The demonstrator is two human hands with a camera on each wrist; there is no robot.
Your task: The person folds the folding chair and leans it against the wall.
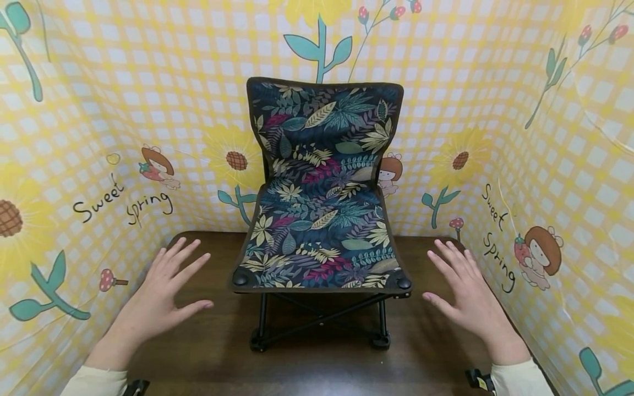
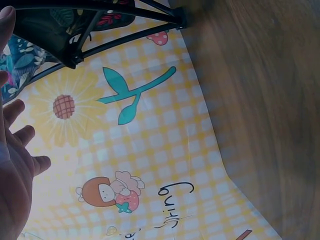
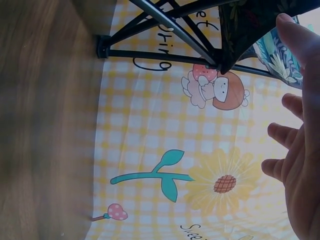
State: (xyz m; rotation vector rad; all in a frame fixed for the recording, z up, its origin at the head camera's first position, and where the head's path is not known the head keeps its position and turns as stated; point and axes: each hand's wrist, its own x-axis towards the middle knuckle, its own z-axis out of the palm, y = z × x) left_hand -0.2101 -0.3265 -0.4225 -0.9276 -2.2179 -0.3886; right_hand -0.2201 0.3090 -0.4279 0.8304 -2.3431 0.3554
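A folding chair (image 1: 322, 236) with dark leaf-print fabric stands unfolded and upright in the middle of the head view, its backrest to the far side. Black crossed legs (image 1: 322, 318) show under the seat. To the left of the seat, my left hand (image 1: 165, 289) hovers with fingers spread, apart from the chair. My right hand (image 1: 465, 291) mirrors it on the other side, fingers spread and holding nothing. Both wrist views show part of the frame, with a leg (image 2: 130, 42) in the left one and a leg (image 3: 150, 55) in the right one.
The chair stands on a dark brown wooden tabletop (image 1: 317, 371). Yellow checked cloth (image 1: 198, 82) with printed sunflowers and lettering walls in the back and both sides, close behind the backrest and beside my forearms.
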